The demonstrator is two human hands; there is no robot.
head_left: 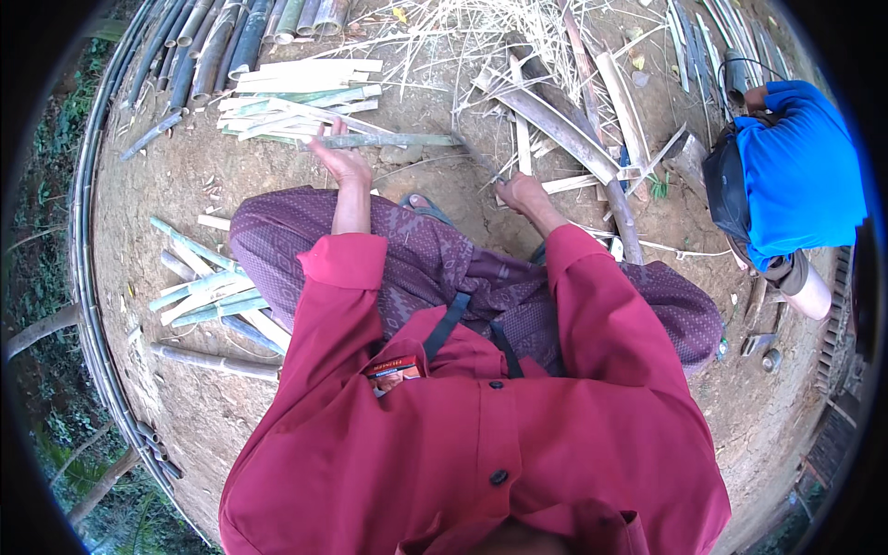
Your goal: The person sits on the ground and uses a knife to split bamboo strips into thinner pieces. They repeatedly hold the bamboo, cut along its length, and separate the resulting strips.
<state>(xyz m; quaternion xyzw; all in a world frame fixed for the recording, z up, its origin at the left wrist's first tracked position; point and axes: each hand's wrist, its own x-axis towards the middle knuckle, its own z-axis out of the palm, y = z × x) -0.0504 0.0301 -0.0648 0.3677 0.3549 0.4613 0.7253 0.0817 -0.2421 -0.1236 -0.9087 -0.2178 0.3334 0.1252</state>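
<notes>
My left hand [343,165] is raised palm up, its fingers around the left end of a flat greenish bamboo strip [398,141]. The strip points right, across the front of my knees. My right hand [524,192] is closed around the handle of a long dark-bladed knife [477,155]. Its blade slants up and left, with the tip close to the strip's right end; whether they touch, I cannot tell. Just beyond my left hand lies a pile of split bamboo strips [310,97].
Another heap of strips [213,291] lies left of my knee. Bamboo poles [222,46] lie at the far left. Thin shavings [453,46] and a split bamboo half [555,125] lie ahead. A person in a blue shirt [800,171] crouches at the right.
</notes>
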